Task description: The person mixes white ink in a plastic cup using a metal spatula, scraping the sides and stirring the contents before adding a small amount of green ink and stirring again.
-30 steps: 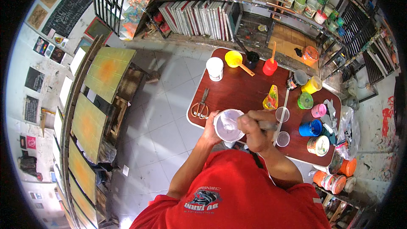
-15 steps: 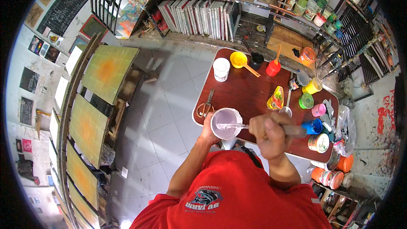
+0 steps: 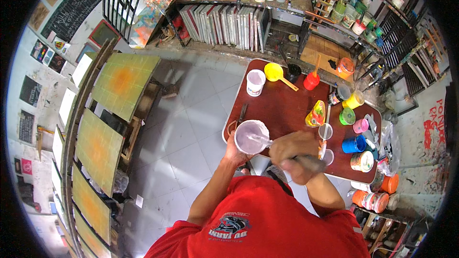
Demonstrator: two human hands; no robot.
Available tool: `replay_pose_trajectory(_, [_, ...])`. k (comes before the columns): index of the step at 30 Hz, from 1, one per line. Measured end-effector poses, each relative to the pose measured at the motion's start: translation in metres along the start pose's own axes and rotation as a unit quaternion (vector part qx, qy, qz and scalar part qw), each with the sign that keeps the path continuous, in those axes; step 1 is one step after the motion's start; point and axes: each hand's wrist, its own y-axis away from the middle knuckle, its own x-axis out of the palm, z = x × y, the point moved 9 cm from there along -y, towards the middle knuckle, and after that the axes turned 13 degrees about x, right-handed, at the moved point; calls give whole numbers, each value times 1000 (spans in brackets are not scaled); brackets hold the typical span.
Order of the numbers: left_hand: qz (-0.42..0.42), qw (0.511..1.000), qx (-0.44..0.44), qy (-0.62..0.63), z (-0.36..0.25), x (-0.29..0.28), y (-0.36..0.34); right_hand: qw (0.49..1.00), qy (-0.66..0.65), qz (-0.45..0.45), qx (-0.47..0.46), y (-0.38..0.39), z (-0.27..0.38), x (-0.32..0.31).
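A white plastic tub with pale lilac paint inside is tilted toward me, my left hand wrapped round its side. A closed fist, my right hand, grips a paint stirrer. The stirrer's paint-coated end reaches into the tub; its other end sticks out behind the fist, blurred by motion. Partly covered by the tub, a pair of scissors lies at the table's left edge. Two clear plastic cups, one farther off and another nearer, are just beyond my right hand.
The dark red table carries a white tub, a yellow dipper, a red paint pot, and several colourful pots on the right, including a blue one. Painted panels rest on a rack at left. Screen frames stand below a shelf.
My right hand has moved left and slightly toward me, carrying the stirrer closer to the tub. The left hand still holds the tub. A second clear cup now shows near the right hand.
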Motion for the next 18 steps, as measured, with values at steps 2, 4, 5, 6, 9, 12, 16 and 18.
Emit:
replay_pose_trajectory(2, [105,979,45,-167,-13,9,-3,996,62,67,16,-7,6,23])
replay_pose_trajectory(4, [111,982,33,-150,-16,3,-6,980,191,17,-56,-14,20,21])
replay_pose_trajectory(5, [57,997,-24,47,-12,-5,-5,959,278,-31,-46,-17,31,17])
replay_pose_trajectory(6, [41,999,-15,30,-18,-14,-7,953,295,-72,-5,-15,31,6])
replay_pose_trajectory(9, [3,998,-20,54,-27,-37,-7,928,277,-200,151,0,26,-26])
replay_pose_trajectory(12, [-74,996,-16,41,-37,-62,-11,901,324,-245,155,6,28,-40])
replay_pose_trajectory(16, [-99,995,16,10,-55,-68,-9,778,603,-55,169,-10,20,-17])
replay_pose_trajectory(18, [-114,993,35,6,-63,-79,-8,681,676,52,275,-4,-10,-17])
